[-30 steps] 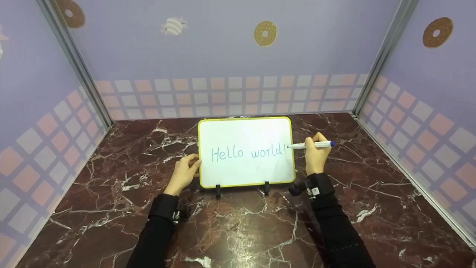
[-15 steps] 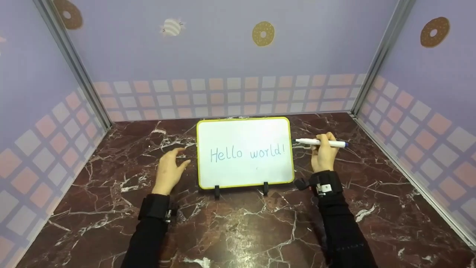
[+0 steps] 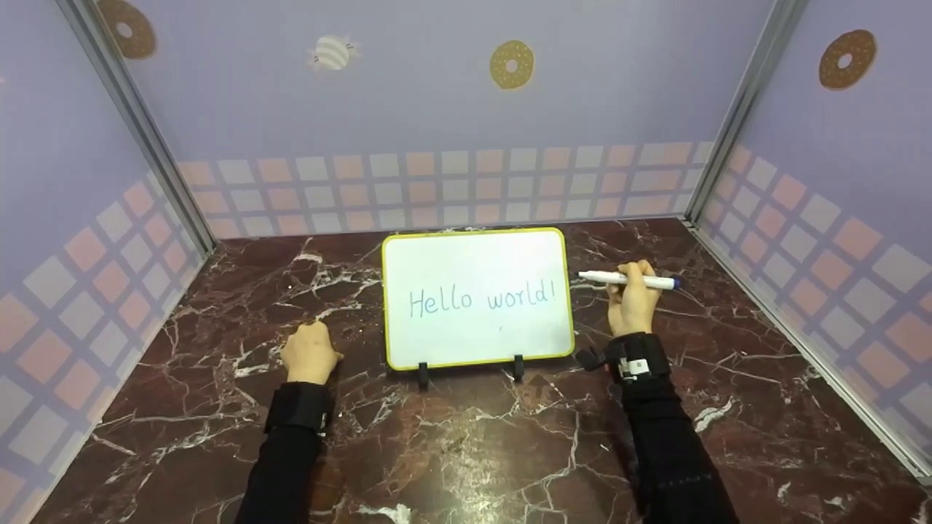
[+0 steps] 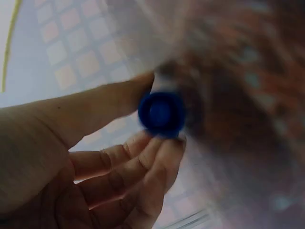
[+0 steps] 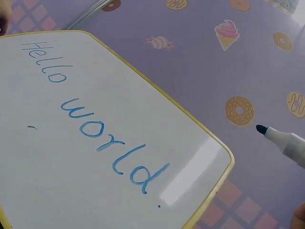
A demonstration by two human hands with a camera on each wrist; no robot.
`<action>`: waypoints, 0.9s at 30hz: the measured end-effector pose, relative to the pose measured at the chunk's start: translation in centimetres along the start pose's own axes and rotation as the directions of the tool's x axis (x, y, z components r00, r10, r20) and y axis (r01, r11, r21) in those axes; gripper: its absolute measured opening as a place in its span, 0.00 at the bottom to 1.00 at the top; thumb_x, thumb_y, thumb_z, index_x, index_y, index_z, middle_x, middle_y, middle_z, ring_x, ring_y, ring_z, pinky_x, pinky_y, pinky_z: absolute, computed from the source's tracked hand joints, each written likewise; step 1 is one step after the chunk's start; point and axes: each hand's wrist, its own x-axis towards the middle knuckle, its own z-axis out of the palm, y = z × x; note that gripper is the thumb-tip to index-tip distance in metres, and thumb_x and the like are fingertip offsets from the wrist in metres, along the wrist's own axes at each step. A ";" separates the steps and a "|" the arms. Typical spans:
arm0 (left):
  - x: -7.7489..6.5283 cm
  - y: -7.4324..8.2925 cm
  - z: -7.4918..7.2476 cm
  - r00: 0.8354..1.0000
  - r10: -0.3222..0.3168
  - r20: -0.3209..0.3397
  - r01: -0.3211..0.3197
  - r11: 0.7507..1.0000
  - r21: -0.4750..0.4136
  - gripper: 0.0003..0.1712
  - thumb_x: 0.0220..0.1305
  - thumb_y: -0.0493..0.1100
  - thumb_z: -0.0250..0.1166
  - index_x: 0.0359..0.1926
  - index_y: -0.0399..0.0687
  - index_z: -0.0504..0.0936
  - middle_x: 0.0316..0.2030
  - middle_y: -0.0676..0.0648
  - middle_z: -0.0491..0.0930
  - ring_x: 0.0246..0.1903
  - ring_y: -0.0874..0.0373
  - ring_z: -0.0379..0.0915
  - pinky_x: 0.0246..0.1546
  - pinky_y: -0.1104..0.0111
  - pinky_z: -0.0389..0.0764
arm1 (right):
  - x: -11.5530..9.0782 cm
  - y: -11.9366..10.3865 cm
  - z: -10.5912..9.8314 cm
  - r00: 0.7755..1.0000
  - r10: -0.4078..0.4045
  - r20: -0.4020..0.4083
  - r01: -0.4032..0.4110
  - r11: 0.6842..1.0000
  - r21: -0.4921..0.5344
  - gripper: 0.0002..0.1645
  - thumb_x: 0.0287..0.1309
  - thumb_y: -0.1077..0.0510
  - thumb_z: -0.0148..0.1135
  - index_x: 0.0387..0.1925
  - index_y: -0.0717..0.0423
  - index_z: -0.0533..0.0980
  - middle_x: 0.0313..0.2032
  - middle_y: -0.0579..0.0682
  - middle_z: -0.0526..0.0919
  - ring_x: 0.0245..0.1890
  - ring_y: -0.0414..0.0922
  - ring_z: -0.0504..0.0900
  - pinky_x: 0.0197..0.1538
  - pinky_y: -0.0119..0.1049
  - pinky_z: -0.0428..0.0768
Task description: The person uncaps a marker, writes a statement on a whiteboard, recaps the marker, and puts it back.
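Observation:
My right hand grips a white whiteboard marker with a blue end. Its dark tip points left, just off the board's right edge; the uncapped tip of the marker shows clearly in the right wrist view. A whiteboard with a yellow frame leans on small black feet and reads "Hello world!" in blue. Left of the board, apart from it, is my left hand, seen from its back. In the left wrist view that hand pinches a round blue marker cap, hollow side facing the camera; the head view hides the cap.
Dark red marbled tabletop lies under both arms. A lilac back wall with printed sweets and checks closes off the far side, and similar panels flank left and right. The board's black feet stick out in front.
The left hand has left the board's left edge, moving left and nearer to me, and turned knuckles up. The right hand drew the marker rightward off the board, then stayed nearly still.

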 end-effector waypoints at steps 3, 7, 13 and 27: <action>0.2 -0.4 0.0 1.000 0.004 0.001 -0.004 1.000 -0.020 0.25 0.51 0.41 0.78 0.45 0.27 0.81 0.44 0.25 0.81 0.42 0.29 0.80 0.38 0.42 0.84 | 0.0 0.1 0.0 1.000 -0.005 0.003 0.005 1.000 -0.005 0.27 0.61 0.76 0.44 0.11 0.52 0.61 0.11 0.43 0.65 0.10 0.36 0.62 0.14 0.20 0.57; 0.3 -0.6 -0.7 1.000 -0.010 -0.016 0.009 0.999 -0.042 0.19 0.49 0.39 0.78 0.38 0.31 0.82 0.42 0.26 0.82 0.42 0.28 0.80 0.37 0.41 0.84 | 0.0 0.2 0.0 1.000 -0.020 0.006 0.020 1.000 -0.006 0.27 0.60 0.77 0.44 0.11 0.52 0.60 0.11 0.43 0.64 0.09 0.36 0.62 0.14 0.21 0.57; -0.2 -0.2 -2.4 0.974 0.033 -0.223 -0.058 0.992 -0.109 0.09 0.54 0.39 0.70 0.25 0.35 0.82 0.33 0.29 0.84 0.34 0.30 0.81 0.33 0.41 0.82 | 0.0 0.3 0.1 1.000 -0.025 0.011 0.025 1.000 0.000 0.27 0.60 0.77 0.44 0.11 0.52 0.60 0.11 0.43 0.64 0.09 0.36 0.62 0.13 0.20 0.56; -3.0 6.5 -4.2 0.890 0.270 -0.367 -0.388 0.872 -0.299 0.15 0.60 0.39 0.72 0.44 0.31 0.85 0.38 0.34 0.87 0.36 0.43 0.86 0.39 0.54 0.87 | -2.4 2.1 2.2 0.989 -0.032 0.144 0.043 0.996 -0.077 0.27 0.59 0.77 0.43 0.11 0.51 0.61 0.10 0.42 0.66 0.09 0.34 0.62 0.14 0.21 0.59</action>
